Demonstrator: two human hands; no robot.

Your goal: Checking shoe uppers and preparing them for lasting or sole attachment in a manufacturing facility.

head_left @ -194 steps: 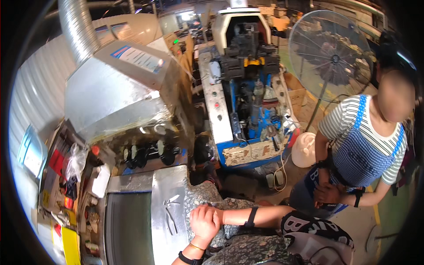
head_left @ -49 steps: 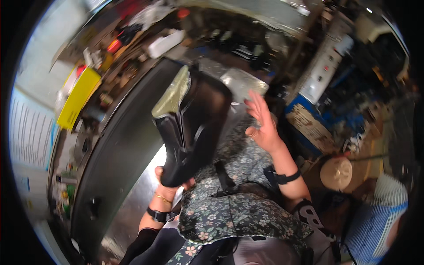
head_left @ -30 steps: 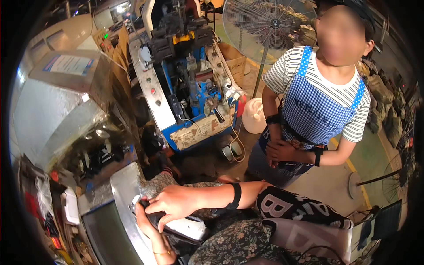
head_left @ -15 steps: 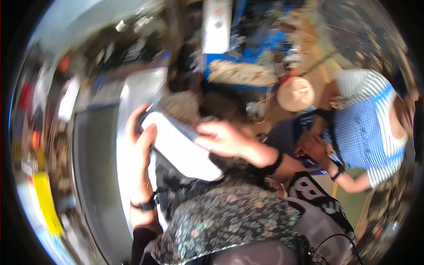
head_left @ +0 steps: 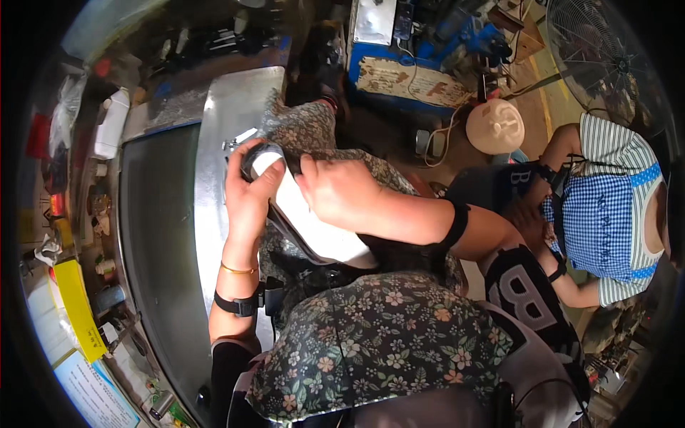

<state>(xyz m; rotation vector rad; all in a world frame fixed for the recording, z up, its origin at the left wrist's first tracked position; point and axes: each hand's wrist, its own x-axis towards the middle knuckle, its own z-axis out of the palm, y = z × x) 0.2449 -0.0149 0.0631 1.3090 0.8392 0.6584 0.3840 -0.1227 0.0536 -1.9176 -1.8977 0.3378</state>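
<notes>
A long white piece with a rounded end and a dark rim (head_left: 321, 227) lies slanted above my lap, its face glaring in the light. My left hand (head_left: 251, 182) is closed round its far end, thumb on the white face and fingers behind the dark rim. Curled against the piece's right edge, my right hand (head_left: 341, 191) has its fingertips turned in; whether they pinch anything is hidden. Dark flower-patterned cloth (head_left: 371, 342) covers my lap beneath the piece.
To the left stand a bare metal ledge (head_left: 217, 121) and a dark belt-like surface (head_left: 160, 250). A person in a blue checked apron (head_left: 603, 214) sits close at my right. Beyond are a cream round-topped container (head_left: 494, 126), a blue machine (head_left: 399, 53) and a fan (head_left: 606, 60).
My right hand has shifted left and curled over the white piece's edge. The left hand has moved slightly right and up with its end. The picture is sharper now.
</notes>
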